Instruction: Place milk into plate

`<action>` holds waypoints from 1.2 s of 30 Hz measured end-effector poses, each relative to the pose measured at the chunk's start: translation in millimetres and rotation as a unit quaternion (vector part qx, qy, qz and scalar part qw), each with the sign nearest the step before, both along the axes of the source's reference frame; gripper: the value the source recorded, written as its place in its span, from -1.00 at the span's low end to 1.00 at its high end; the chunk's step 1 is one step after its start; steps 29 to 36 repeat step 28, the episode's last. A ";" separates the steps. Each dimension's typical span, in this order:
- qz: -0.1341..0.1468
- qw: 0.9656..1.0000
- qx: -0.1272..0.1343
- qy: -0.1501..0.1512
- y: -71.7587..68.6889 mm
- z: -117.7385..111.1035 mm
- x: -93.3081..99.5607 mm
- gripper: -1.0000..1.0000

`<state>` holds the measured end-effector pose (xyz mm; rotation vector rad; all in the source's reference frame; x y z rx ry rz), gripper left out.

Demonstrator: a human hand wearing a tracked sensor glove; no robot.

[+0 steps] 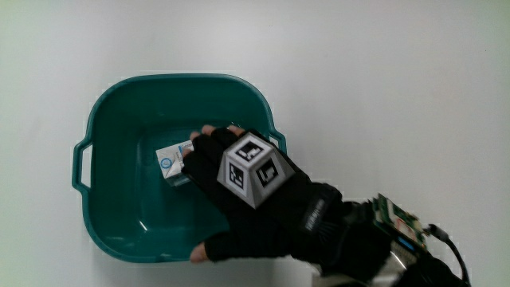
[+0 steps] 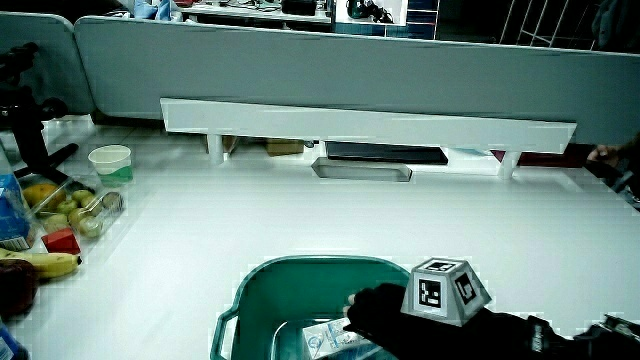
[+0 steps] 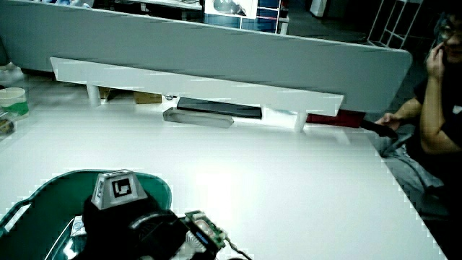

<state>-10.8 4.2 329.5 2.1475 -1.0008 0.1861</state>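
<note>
The hand (image 1: 243,187), in its black glove with the patterned cube (image 1: 253,169) on its back, lies closest to the viewer and reaches from the near edge of the table (image 1: 398,80) into a teal basin (image 1: 100,127). The task calls this vessel a plate, but it is a deep tub with handles at its rim. Inside it, on the basin's floor, sits a small milk carton (image 1: 173,161), white with blue print. The fingertips (image 1: 209,131) lie over the carton's upper edge and the glove covers much of it; the hand appears to be grasping the carton, though the thumb is spread apart near the basin's near wall. In a side view the hand (image 2: 385,312) likewise sits on top of the carton (image 2: 325,340) within the basin (image 2: 250,290), and in the remaining side view only the cube (image 3: 119,189) and the basin's rim (image 3: 43,184) are plain.

Judged from this, the placing step is nearly done: the carton already rests in the basin. The next move calls for loosening the fingers and lifting the hand straight up, clear of the rim, without dragging or tipping the carton.
</note>
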 end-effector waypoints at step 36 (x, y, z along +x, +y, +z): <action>-0.011 0.999 -0.016 0.050 38.4 -41.3 92.9 -1.00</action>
